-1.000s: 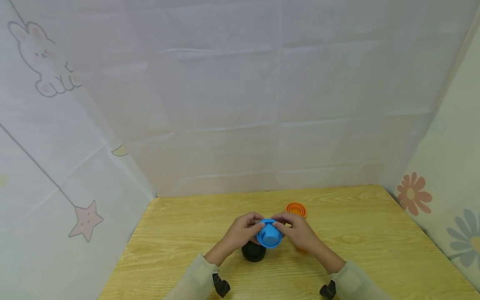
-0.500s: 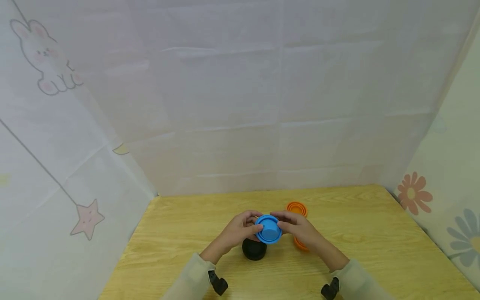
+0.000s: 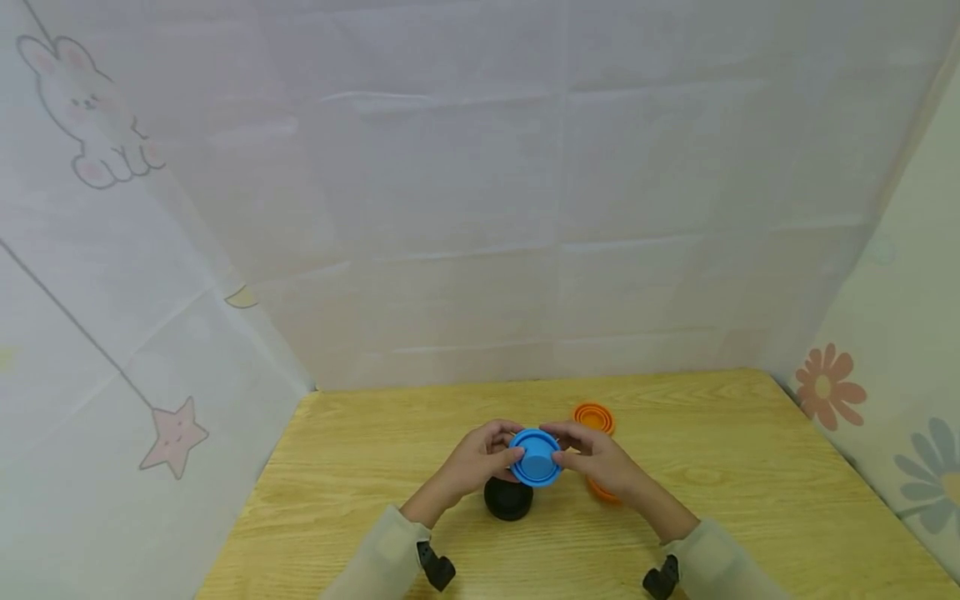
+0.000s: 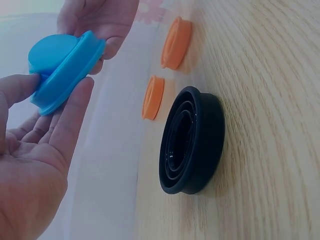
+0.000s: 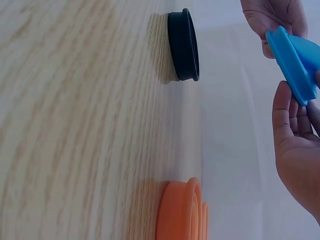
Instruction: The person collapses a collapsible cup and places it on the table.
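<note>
A blue collapsible silicone cup (image 3: 536, 460) is held up off the table, its smooth base bulging out of the ringed rim toward the head camera. My left hand (image 3: 478, 457) pinches its left side, thumb on the outer face and fingers behind the rim. On the opposite side, my right hand (image 3: 597, 460) grips the rim between thumb and fingers. The left wrist view shows the blue cup (image 4: 65, 80) tilted, with its base facing up and left. Below the hands, a black collapsible cup (image 3: 508, 500) lies folded flat on the table, its nested rings visible in the left wrist view.
One folded orange cup (image 3: 593, 417) lies on the wooden table (image 3: 375, 467) beyond the right hand. Another orange cup (image 3: 604, 492) sits under the right forearm, partly covered. A pale printed cloth (image 3: 450, 208) stands behind the table and at its sides.
The blue cup has tipped, so its rim looks rounder and its base sits nearer the middle. The right thumb has shifted toward the rim, and more of the near orange cup shows.
</note>
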### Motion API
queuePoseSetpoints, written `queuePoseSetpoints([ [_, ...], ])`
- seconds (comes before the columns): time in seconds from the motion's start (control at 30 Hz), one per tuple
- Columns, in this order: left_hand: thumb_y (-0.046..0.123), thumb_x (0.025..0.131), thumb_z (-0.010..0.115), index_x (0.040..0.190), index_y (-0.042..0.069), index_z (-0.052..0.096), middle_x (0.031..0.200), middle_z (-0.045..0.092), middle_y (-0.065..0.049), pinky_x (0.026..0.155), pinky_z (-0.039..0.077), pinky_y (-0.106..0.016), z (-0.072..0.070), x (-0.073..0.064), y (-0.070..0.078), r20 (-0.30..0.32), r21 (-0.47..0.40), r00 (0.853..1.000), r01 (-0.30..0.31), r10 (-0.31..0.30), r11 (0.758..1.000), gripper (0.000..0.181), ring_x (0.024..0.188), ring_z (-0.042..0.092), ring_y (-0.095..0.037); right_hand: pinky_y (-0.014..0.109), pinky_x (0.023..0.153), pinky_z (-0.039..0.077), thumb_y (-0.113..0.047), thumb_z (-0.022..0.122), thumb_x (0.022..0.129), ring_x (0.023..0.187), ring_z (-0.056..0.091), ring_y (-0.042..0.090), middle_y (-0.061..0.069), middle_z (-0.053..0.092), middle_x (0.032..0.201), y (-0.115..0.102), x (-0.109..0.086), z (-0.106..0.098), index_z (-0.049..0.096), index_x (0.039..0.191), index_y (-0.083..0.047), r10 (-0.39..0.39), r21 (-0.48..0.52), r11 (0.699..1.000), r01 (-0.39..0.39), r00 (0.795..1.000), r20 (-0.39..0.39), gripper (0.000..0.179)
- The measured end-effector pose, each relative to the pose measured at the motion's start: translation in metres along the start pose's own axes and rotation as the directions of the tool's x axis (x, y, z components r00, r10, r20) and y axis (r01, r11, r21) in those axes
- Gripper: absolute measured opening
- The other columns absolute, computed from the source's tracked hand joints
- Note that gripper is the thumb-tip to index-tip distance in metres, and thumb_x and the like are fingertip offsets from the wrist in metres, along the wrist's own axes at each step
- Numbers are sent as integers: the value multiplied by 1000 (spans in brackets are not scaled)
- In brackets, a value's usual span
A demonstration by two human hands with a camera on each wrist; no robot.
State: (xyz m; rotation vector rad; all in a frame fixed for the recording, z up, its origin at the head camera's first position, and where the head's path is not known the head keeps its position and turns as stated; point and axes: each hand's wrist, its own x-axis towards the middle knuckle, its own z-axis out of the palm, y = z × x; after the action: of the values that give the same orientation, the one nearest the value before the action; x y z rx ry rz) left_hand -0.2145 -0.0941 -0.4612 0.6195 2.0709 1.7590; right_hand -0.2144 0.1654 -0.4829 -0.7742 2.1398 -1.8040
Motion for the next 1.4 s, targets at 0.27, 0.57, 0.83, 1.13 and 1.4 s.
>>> queuePoseSetpoints([
  [0.27, 18, 101, 65, 136, 3, 54, 108, 66, -10, 82, 61, -51, 0, 1, 2, -7, 31, 1000, -10, 10, 999, 40, 95, 69, -21, 28, 91, 55, -20, 63, 102, 110, 60, 20, 18, 61, 130, 3, 3, 5, 54, 142, -3, -41, -62, 997, 38, 998, -52, 44],
  [0.57, 17, 99, 68, 131, 2, 56, 101, 67, -8, 78, 61, -53, 6, 2, 4, -68, 100, 998, -12, 19, 995, 37, 88, 68, -19, 26, 82, 58, -14, 66, 100, 103, 61, 22, 18, 64, 116, 1, 4, 11, 58, 136, 0, -57, -97, 994, 46, 992, -111, 40],
  [0.83, 22, 99, 68, 131, 4, 56, 107, 68, -9, 77, 61, -52, 6, 3, 1, -61, 113, 998, -19, 26, 993, 39, 91, 68, -20, 25, 78, 58, -11, 67, 98, 98, 61, 20, 15, 65, 112, -2, 4, 15, 61, 132, -1, -43, -121, 992, 24, 986, -159, 36],
  [1.13, 27, 94, 75, 138, 5, 50, 120, 66, -12, 85, 59, -53, 5, 1, 2, 20, 17, 1000, -3, 2, 1000, 55, 103, 68, -23, 26, 76, 58, -12, 69, 97, 97, 61, 22, 12, 66, 109, -9, 3, 16, 63, 130, -3, -20, -150, 989, -7, 983, -181, 35],
  [1.4, 28, 96, 72, 134, 5, 53, 112, 69, -11, 78, 62, -44, 6, 1, 6, -21, 72, 999, -31, 33, 997, 48, 98, 70, -22, 28, 86, 57, -18, 64, 101, 106, 63, 19, 12, 65, 119, -8, 1, 12, 58, 137, -5, -44, -137, 990, 28, 992, -115, 38],
])
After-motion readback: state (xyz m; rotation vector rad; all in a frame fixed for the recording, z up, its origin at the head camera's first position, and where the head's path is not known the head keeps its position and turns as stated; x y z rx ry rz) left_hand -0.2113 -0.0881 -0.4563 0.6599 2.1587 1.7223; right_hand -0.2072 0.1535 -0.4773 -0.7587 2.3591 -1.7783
